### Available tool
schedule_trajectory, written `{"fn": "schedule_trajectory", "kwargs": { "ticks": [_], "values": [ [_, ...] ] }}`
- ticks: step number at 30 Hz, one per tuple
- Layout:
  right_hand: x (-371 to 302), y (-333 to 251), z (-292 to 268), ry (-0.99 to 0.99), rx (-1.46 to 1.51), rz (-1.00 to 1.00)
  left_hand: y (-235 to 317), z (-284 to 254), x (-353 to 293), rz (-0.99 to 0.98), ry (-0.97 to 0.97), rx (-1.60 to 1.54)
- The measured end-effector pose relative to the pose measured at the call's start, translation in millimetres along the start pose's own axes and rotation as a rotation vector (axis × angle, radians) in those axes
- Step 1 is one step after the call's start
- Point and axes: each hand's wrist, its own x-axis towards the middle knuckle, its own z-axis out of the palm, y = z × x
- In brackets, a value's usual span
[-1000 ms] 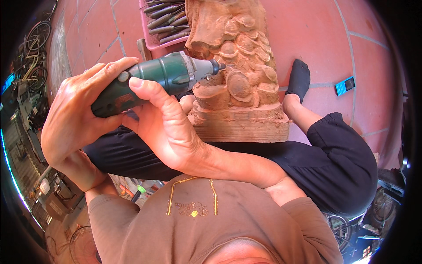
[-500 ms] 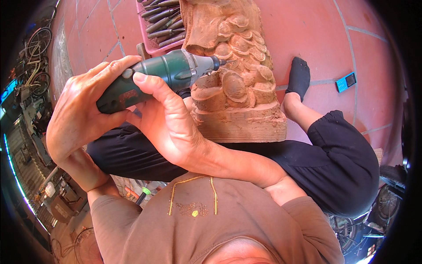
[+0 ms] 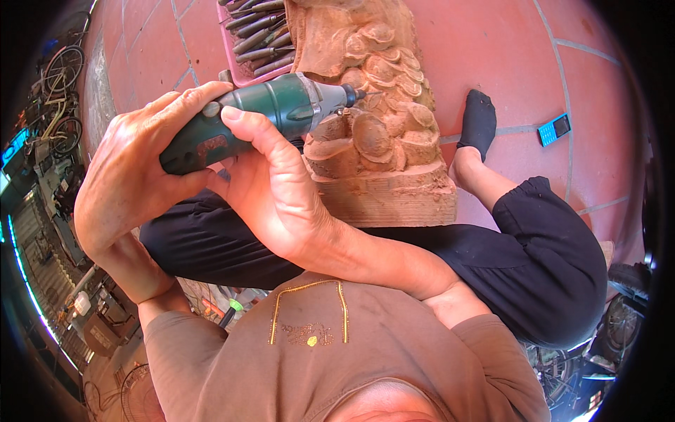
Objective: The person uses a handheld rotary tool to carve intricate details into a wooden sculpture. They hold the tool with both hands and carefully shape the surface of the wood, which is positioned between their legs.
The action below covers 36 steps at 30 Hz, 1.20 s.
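Observation:
A green rotary tool (image 3: 261, 116) lies across the upper left, its thin bit touching the carved wooden sculpture (image 3: 380, 112). My left hand (image 3: 133, 176) wraps the tool's rear body. My right hand (image 3: 271, 190) grips its front part from below, thumb on top. The sculpture is light brown with rounded scale-like carvings and a blocky base resting between my legs.
A pink tray (image 3: 242, 70) with several dark chisels sits behind the sculpture on the red tiled floor (image 3: 492, 49). A blue phone (image 3: 553, 129) lies on the floor to the right. My black-socked foot (image 3: 478, 123) rests beside the sculpture. Bicycles (image 3: 60, 91) stand at the far left.
Both hands and the tool have stayed on the sculpture; the view has shifted slightly, so everything sits a little higher and further left.

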Motion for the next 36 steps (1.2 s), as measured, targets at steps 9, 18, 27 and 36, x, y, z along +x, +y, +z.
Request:
{"fn": "schedule_trajectory", "kwargs": {
  "ticks": [9,18,27,36],
  "values": [
    [-0.6,-2.3,0.8,-0.021,0.01,0.005,1.5,-1.0,1.7,-0.007,-0.016,0.003],
    [0.7,0.1,0.7,-0.011,0.016,-0.01,1.5,-1.7,1.1,0.006,-0.005,0.025],
    [0.6,1.7,-0.8,-0.017,0.019,0.004,0.9,-0.9,-1.8,0.004,-0.001,0.004],
    [-1.0,3.8,-0.1,-0.012,0.023,0.02,0.7,-0.6,-5.9,-0.005,0.0,-0.003]
  ]
}}
